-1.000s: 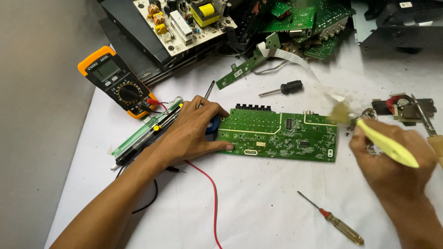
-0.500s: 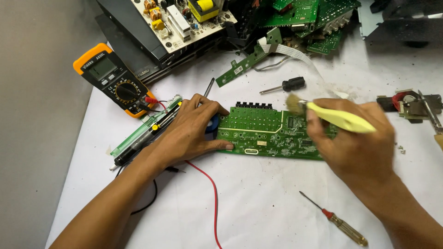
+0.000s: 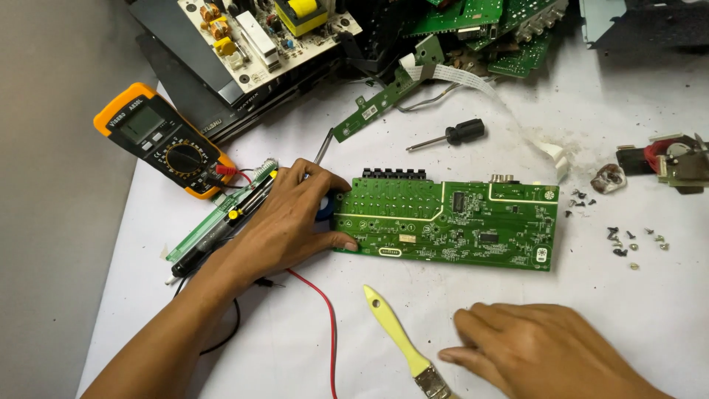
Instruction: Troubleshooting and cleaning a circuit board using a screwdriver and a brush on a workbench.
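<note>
Left hand [image 3: 284, 225] lies flat on the bench [image 3: 650, 310], fingers loosely spread, thumb tip pressing the left edge of the green circuit board [image 3: 450, 222]. It grips nothing, just pins the board. A blue round part [image 3: 325, 207] shows under the fingers at the board's left end; can't tell what it is.

Board lies flat mid-bench, long side running left to right, with a row of black connectors along its far edge.

Right hand [image 3: 543, 351] rests palm down near the front edge of the bench, fingers together and pointing left, empty. Fingertips are just beside the brush [image 3: 402, 340], not touching its yellow handle as far as I can see. Brush lies flat in front of the board, handle end toward the board, metal ferrule running off the front edge of the view.

Around it:
- Orange multimeter [image 3: 162, 140] at the left edge of the bench, red lead [image 3: 325, 325] trailing forward past the left wrist.
- Narrow green strip board with a black probe [image 3: 221, 222] lies under and beside the left hand.
- Black-handled screwdriver [image 3: 450, 135] behind the board, well apart from both hands.
- Loose screws [image 3: 628, 240] scattered to the right of the board.
- Pile of green boards [image 3: 480, 22] and a power supply board [image 3: 266, 33] along the far edge.
- White ribbon cable [image 3: 473, 81] runs out from the pile toward the board's right end.
</note>
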